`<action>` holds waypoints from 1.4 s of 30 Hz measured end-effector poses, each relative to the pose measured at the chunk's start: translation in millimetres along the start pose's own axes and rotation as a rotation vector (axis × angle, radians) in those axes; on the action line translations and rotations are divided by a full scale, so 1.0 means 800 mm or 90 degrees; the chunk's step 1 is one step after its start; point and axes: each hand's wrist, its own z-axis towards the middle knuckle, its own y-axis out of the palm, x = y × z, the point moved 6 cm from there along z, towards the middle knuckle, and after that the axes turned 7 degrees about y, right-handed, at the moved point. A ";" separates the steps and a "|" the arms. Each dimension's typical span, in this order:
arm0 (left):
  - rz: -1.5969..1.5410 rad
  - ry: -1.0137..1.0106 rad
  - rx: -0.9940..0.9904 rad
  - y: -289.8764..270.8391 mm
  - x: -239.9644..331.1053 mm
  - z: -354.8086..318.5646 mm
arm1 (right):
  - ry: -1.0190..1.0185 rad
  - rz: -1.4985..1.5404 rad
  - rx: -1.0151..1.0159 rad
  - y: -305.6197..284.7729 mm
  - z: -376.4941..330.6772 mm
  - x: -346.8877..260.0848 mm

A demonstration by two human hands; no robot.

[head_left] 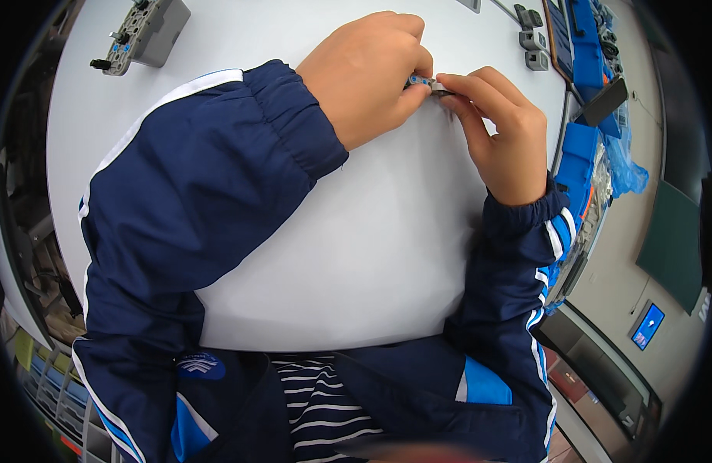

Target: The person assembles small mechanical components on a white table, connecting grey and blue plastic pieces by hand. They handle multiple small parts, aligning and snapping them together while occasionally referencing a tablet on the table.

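Note:
Over the far side of the white table [333, 270], my two hands meet at a small grey building-block piece with blue pegs [420, 79]. My left hand [367, 81] is closed around it, thumb and fingers pinching, and hides most of it. From the other side, my right hand [506, 127] pinches the near end between thumb and forefinger, where a small light-and-dark part [439, 89] shows. Whether that part is joined to the pegged piece, I cannot tell.
A grey block assembly [157, 37] with dark axles and blue pegs stands at the far left. Several small grey modules [532, 38] sit at the far right. Blue trays [576, 150] of parts and a blue plastic bag [627, 166] line the right edge.

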 end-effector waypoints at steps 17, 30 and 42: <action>-0.048 -0.011 0.004 -0.001 -0.002 -0.001 | 0.023 -0.086 -0.026 0.001 0.005 -0.013; -0.021 0.035 0.019 -0.006 0.001 -0.008 | 0.040 0.079 0.090 0.002 -0.007 -0.008; -0.236 -0.036 -0.063 -0.008 0.009 0.000 | 0.130 0.550 0.018 0.023 -0.013 0.038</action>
